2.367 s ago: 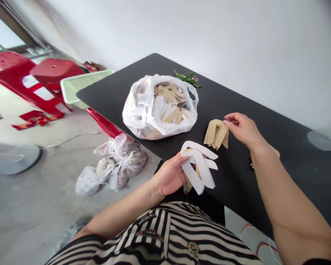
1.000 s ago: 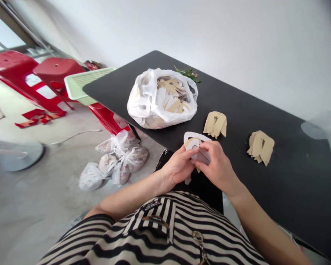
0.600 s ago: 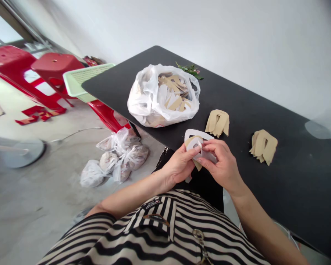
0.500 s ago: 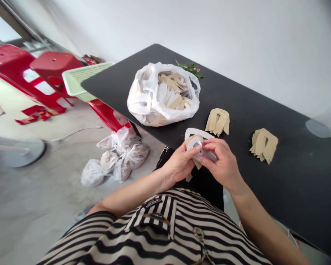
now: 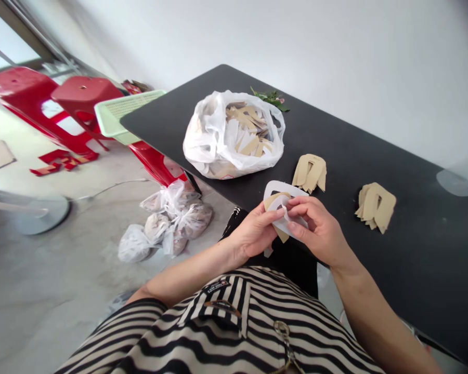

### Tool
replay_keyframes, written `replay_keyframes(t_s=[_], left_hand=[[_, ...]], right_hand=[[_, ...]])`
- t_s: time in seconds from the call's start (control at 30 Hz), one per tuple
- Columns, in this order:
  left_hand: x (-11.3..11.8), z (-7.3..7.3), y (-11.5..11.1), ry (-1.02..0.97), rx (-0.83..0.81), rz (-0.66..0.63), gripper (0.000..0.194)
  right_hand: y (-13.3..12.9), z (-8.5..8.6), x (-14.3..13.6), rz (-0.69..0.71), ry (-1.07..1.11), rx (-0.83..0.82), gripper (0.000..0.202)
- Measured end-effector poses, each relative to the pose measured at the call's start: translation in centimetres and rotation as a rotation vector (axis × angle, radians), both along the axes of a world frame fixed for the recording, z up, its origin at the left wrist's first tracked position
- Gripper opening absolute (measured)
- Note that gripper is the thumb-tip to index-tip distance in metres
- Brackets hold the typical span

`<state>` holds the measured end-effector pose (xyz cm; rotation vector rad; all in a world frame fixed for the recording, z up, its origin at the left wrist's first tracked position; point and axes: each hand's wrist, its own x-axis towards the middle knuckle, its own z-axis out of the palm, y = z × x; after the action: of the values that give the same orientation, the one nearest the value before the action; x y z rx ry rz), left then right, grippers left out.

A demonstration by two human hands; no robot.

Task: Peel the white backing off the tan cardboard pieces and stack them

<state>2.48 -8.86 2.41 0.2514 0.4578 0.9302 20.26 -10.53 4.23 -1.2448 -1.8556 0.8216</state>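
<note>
- Pieces of white and tan card, cut in the form of an arch, are at the near edge of the black table, in front of the striped shirt; if they rest on the edge, I cannot tell.
- Left hand is grasping these pieces: from my distant seat I see its thumb pressed on top, and the other fingers are mostly hidden below.
- Right hand meets it from the other side, with bent fingers touching the white card on top (one small white lip stands up between the two hands); whether it pinches firmly, I cannot tell.
- Just beyond the hands I find one stack of tan arches, and farther to the right lies a second tan stack, apart from the first.
- White plastic bag stands open on the table, beyond the hands and to the left, filled with mixed white and tan pieces; behind it lies a leafy sprig.
- On the floor at left I notice tied plastic bags; farther back are red stools and a pale green basket beside the table corner.
</note>
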Motion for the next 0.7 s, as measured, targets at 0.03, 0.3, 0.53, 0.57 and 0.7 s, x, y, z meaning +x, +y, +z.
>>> replay_keyframes(t_s=[0.03, 0.3, 0.53, 0.57, 0.7], left_hand=[[0.0, 0.0, 0.0, 0.0, 0.003, -0.004, 0.041], [-0.1, 0.2, 0.4, 0.022, 0.047, -0.018, 0.042], [0.0, 0.4, 0.5, 0.025, 0.147, -0.031, 0.046], [0.0, 0.4, 0.5, 0.029, 0.162, -0.038, 0.047], [0.0, 0.2, 0.6, 0.05, 0.188, -0.061, 0.05]], right_hand=[[0.0, 0.1, 0.0, 0.005, 0.027, -0.024, 0.013], [0.4, 1.0, -0.2, 0.058, 0.128, -0.146, 0.009], [1.1, 1.1, 0.3, 0.086, 0.187, -0.249, 0.008], [1.1, 1.1, 0.3, 0.087, 0.192, -0.255, 0.007], [1.1, 1.2, 0.5, 0.086, 0.228, -0.285, 0.006]])
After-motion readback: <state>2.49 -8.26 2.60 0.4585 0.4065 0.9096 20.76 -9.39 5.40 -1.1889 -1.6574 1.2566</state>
